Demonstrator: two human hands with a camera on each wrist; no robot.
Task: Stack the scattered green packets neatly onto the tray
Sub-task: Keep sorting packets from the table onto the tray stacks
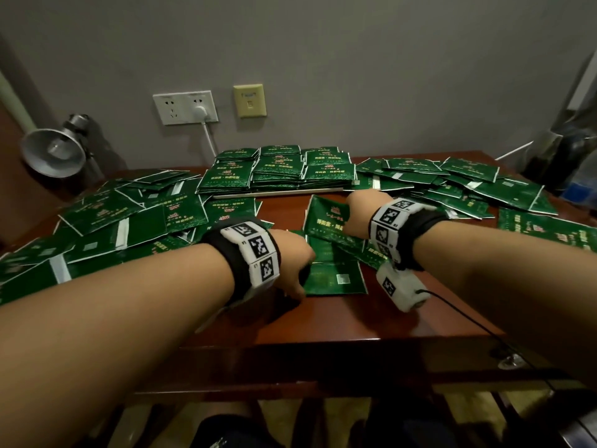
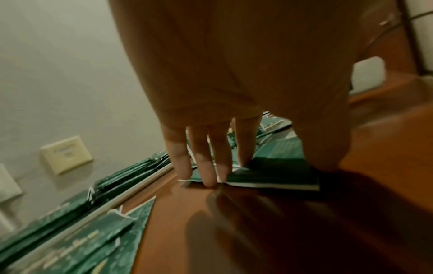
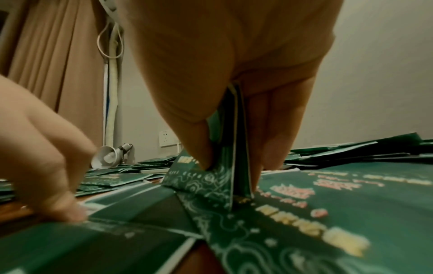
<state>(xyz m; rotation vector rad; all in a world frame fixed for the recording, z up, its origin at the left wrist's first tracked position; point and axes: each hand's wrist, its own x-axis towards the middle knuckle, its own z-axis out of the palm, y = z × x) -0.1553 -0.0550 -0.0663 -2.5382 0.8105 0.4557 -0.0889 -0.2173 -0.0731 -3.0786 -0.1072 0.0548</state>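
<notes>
Next packet lies flat under my left fingers, the gathered ones stand on edge in my right.

Head view: my left hand (image 1: 292, 253) reaches onto the flat packet (image 1: 336, 279) on the bench (image 1: 323, 324), its long axis running away from me toward the tray (image 1: 277, 193) with its neat stacks; my right hand (image 1: 361, 208), nearer the tray, grips the held packets (image 1: 326, 216). Left wrist view: my left fingers (image 2: 206, 166) are straight, tips pressing the packet's near edge, holding nothing. Right wrist view: my right fingers (image 3: 267, 129) and thumb pinch a thin bunch upright, lower edge touching packets below, long axis roughly vertical.
</notes>
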